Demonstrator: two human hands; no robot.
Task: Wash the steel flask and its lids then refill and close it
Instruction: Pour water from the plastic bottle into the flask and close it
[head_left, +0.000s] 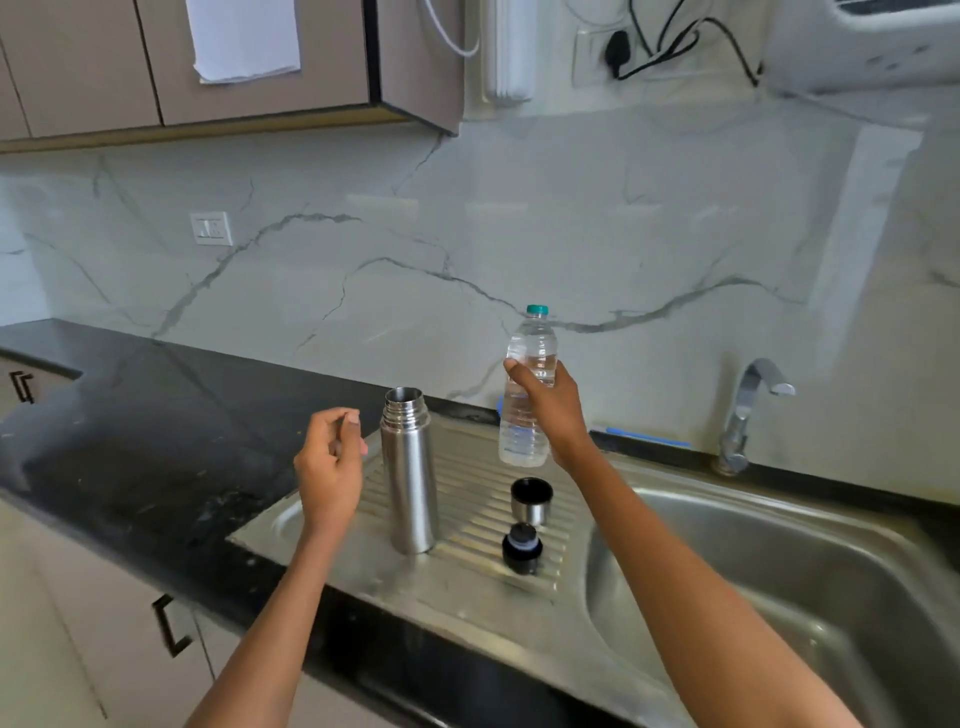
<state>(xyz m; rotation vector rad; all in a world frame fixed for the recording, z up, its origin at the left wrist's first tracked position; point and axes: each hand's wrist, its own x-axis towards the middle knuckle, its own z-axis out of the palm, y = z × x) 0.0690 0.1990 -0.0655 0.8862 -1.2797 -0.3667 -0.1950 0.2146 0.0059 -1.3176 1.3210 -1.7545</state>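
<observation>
The steel flask (409, 470) stands upright and uncapped on the ribbed steel drainboard (470, 582). To its right stand the steel cup lid (531, 501), mouth up, and in front of it the black inner stopper (521, 548). My right hand (551, 410) grips a clear plastic water bottle (527, 387) with a teal cap, held upright in the air above the lids. My left hand (330, 465) hovers just left of the flask with loosely curled fingers, holding nothing and not touching the flask.
A steel sink basin (779, 582) lies to the right, with a chrome tap (748, 410) behind it. Black countertop (145, 431) stretches to the left. A marble backsplash rises behind; wall cabinets hang above left. Drawers with black handles sit below the counter.
</observation>
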